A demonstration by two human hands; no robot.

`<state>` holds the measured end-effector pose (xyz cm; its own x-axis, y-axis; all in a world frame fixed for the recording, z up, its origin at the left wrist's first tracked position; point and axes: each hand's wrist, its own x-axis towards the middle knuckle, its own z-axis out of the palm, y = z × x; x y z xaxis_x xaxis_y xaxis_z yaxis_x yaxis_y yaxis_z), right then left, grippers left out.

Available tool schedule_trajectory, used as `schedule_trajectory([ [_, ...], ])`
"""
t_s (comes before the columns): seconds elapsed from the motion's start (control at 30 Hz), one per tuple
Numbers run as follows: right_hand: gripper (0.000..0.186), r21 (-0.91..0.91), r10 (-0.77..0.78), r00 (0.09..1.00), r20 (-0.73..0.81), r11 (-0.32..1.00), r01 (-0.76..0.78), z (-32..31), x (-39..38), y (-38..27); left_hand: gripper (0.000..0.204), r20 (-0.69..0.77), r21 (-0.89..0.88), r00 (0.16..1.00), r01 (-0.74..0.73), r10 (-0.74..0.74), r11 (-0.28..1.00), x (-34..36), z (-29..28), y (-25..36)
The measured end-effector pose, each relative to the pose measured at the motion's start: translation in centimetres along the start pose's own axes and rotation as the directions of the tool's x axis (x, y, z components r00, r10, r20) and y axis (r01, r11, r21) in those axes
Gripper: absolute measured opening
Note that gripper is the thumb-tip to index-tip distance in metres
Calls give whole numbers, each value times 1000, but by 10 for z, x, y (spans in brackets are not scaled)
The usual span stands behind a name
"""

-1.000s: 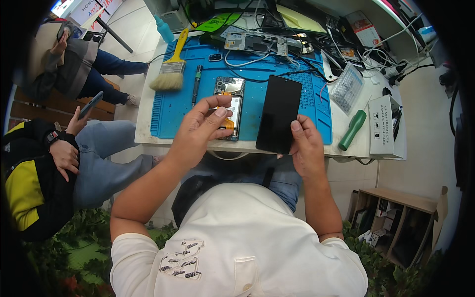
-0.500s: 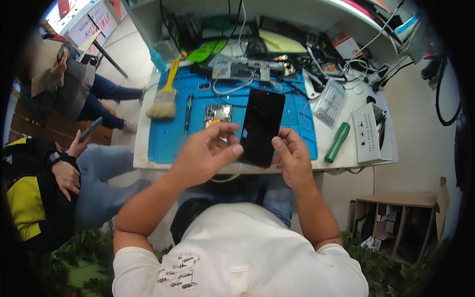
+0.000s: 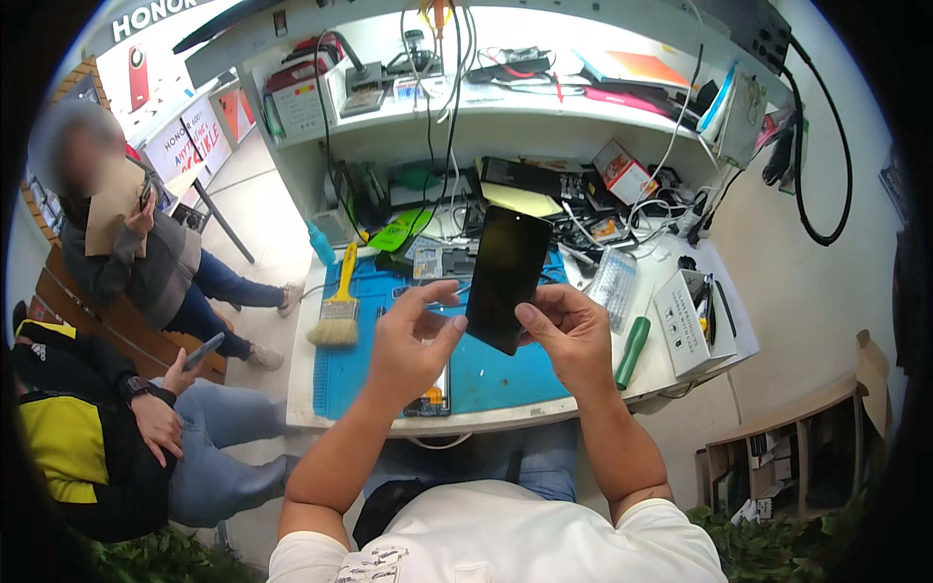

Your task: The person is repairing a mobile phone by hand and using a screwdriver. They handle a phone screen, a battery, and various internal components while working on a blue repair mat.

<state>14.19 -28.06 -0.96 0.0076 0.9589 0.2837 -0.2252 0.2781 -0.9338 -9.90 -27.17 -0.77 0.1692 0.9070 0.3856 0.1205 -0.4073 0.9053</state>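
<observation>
Upright over the workbench I hold a black phone screen with a small camera hole near its top edge. My right hand is closed on its lower right side, thumb in front and fingers behind. By its left edge is my left hand, with thumb and index finger apart; whether the thumb tip touches the screen I cannot tell. Partly hidden under my left wrist, an opened phone with orange parts lies on the blue work mat at its front edge.
A yellow-handled brush lies left on the mat. To the right are a green-handled tool and a white box of tools. Cables and phone parts crowd the back below a shelf. Two people are at left.
The view has tilted up, showing more of the shelf. The screen stays in my right hand, tilted slightly more. My left hand stays beside it with its fingers apart.
</observation>
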Motion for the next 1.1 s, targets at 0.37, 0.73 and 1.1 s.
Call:
schedule_trajectory([
  [0.37, 22, -33, -336, 923, -186, 941, 336, 32, 21, -43, 81, 17, 375, 892, -425, 452, 824, 1, 16, 9],
  [0.73, 24, -642, -860, 511, 0, 392, 659, 42, 39, -58, 83, 8, 385, 896, -412, 443, 826, -2, 11, 6],
  [1.1, 16, -668, -842, 54, 536, -384, 637, 47, 89, -83, 61, 136, 384, 938, -347, 319, 856, -10, 15, 4],
])
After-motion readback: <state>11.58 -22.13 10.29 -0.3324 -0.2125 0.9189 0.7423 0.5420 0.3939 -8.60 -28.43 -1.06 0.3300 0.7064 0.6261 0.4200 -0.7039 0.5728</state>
